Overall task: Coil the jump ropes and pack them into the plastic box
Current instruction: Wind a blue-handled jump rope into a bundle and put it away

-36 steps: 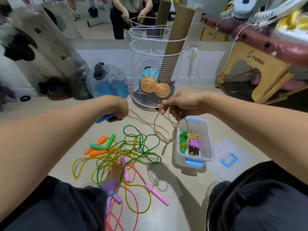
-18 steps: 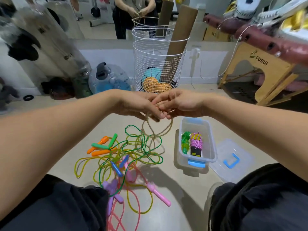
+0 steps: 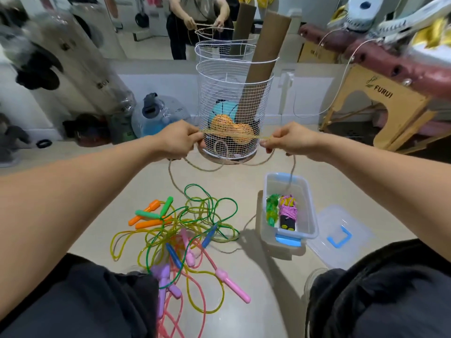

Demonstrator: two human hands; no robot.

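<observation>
I have both hands raised in front of me and spread apart, with a tan rope (image 3: 234, 137) stretched between them. My left hand (image 3: 179, 140) pinches one end of the taut stretch, fingers curled round the strands, and my right hand (image 3: 290, 140) pinches the other end the same way. The stretch is blurred, so I can't say for sure how many strands run through it; it looks like more than one. Below the hands the same rope sags in loose loops, one strand dropping from the left hand toward the floor and another hanging from the right hand down over the plastic box (image 3: 310, 211).

The box sits open on the floor to my right. Inside it lie a green coiled rope (image 3: 272, 209) and, just beside it, a bundle wound in pink cord (image 3: 289, 211) with a black and yellow end. The clear lid (image 3: 339, 236), with its blue handle, lies flat on the floor right of the box.

To the left of the box is a tangled heap of jump ropes (image 3: 185, 230): green, yellow and pink cords crossing each other, with orange and green handles at the far left, blue handles in the middle and pink and purple ones nearest my knees.

Beyond my hands stands a white wire basket (image 3: 234, 76) holding balls and a cardboard tube.
</observation>
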